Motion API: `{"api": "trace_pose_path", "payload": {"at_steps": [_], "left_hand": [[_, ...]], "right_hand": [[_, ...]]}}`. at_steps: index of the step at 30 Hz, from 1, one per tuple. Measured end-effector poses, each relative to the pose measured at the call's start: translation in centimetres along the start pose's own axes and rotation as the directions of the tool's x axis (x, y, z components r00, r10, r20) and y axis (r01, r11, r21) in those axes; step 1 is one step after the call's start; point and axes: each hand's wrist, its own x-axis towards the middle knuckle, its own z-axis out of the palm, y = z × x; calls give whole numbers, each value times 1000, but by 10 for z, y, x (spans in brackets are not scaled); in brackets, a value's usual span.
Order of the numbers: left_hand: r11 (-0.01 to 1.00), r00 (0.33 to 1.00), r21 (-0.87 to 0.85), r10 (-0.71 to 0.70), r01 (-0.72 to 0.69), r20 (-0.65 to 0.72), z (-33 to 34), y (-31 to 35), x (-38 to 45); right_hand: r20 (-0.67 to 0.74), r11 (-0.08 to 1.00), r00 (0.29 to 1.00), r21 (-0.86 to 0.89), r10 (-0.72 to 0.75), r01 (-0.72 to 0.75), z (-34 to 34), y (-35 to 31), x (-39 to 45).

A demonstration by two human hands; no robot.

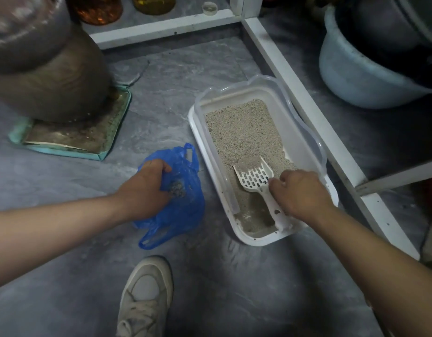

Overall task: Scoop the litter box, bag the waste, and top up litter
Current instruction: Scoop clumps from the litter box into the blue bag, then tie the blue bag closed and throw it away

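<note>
- Standing nearest, below and between both hands: a pale shoe (147, 297) on the grey floor (64, 276).
- Gripping the blue bag (183, 210) with the left hand (147, 188), fingers curled over the bag's upper edge and bunching the plastic; bag lying on the floor under and just right of that hand, with some grey clumps (177, 186) showing through beside the fingertips.
- Reaching into the near end of the box (254, 239) with the right hand (302, 193), fingers curled down at the handle of the scoop (256, 177); cannot tell whether gripping or only touching.
- Lying in the box, just left of the right hand: the slotted scoop, head pointing away, resting on the litter (244, 132).
- Spreading beyond the right hand: litter, covering the far part of the box.
- Sitting far beyond the left hand: a brown jar (52, 79) on a teal tray (98, 154).
- Running past the right hand, alongside the box: a white frame (305, 103).
</note>
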Motion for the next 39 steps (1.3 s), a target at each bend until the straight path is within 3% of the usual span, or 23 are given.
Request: {"api": "trace_pose_path", "payload": {"at_steps": [3,7,11,17,21,26,32,36,39], "left_hand": [[995,998,95,30,-34,51,-16,-2,-11],[982,994,170,64,-79,92,-47,3,-23],[979,992,181,76,-94,105,-86,23,-33],[985,988,123,108,-121,111,-170,76,-77],[984,981,72,156,-164,112,-242,133,-139],[970,964,-71,239,-232,120,-353,218,-251],[930,943,-196,327,-311,58,-471,303,-397],[885,916,-242,397,-399,-57,-521,342,-464],[874,921,-291,372,-389,-113,-540,348,-491]], "right_hand": [[-139,990,988,110,-73,89,-17,-21,4],[-148,953,980,252,-134,169,-41,-61,2],[-57,928,982,321,-181,189,-69,-96,-21],[121,922,983,378,-139,84,-142,-131,-86],[165,936,977,344,-137,73,-212,-152,-144],[52,942,975,274,-216,194,-341,-182,-230],[9,979,979,-33,-201,201,-492,-198,-341],[46,960,975,-171,-219,224,-544,-192,-401],[137,975,983,-169,-119,142,-564,-191,-444]]}}
